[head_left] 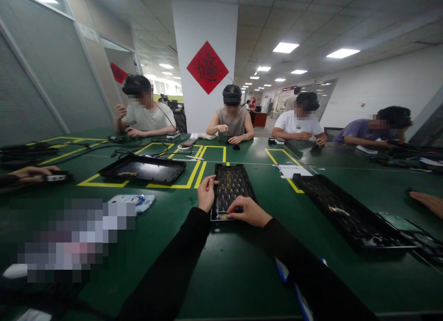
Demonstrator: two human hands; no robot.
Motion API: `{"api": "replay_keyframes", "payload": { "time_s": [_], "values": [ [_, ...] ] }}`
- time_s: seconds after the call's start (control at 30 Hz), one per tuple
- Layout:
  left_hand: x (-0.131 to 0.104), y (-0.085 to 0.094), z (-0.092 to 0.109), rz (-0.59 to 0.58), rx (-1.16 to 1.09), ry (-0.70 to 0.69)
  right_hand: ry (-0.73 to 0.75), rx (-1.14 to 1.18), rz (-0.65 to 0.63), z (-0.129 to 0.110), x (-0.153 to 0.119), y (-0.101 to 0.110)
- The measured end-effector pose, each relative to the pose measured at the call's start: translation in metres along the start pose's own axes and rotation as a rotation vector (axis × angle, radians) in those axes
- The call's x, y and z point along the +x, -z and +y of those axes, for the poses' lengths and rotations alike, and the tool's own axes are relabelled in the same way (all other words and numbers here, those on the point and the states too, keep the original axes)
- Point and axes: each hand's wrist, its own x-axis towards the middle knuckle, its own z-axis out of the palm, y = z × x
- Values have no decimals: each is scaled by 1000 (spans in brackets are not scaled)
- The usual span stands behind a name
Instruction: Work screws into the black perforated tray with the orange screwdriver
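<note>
In front of me on the green table lies a black rectangular tray (235,184) with rows of small shiny pieces, too small to name. My left hand (206,194) is at its left rim, thumb and fingertips pinched together; whatever is between them cannot be made out. Over the tray's near end, my right hand (249,211) is closed in a pinch, pointing down at a small pale yellowish patch (224,216). Something dark shows by its fingers, and its kind is unclear. A small whitish bit (217,230) rests just before the tray.
Black shallow trays lie left (145,168) and right (346,210). Blue-and-white handles (282,269) show beside my right sleeve. A clear packet (145,202) lies left. White paper (294,170), cables and yellow tape cover parts of the table (194,275). Several people sit around it.
</note>
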Motion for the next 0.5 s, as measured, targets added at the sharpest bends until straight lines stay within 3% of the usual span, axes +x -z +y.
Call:
{"api": "replay_keyframes", "payload": {
  "time_s": [0.5],
  "values": [
    [3,-1,-9,-93,35,39,-12,-25,-21,1,0,1]
  ]
}}
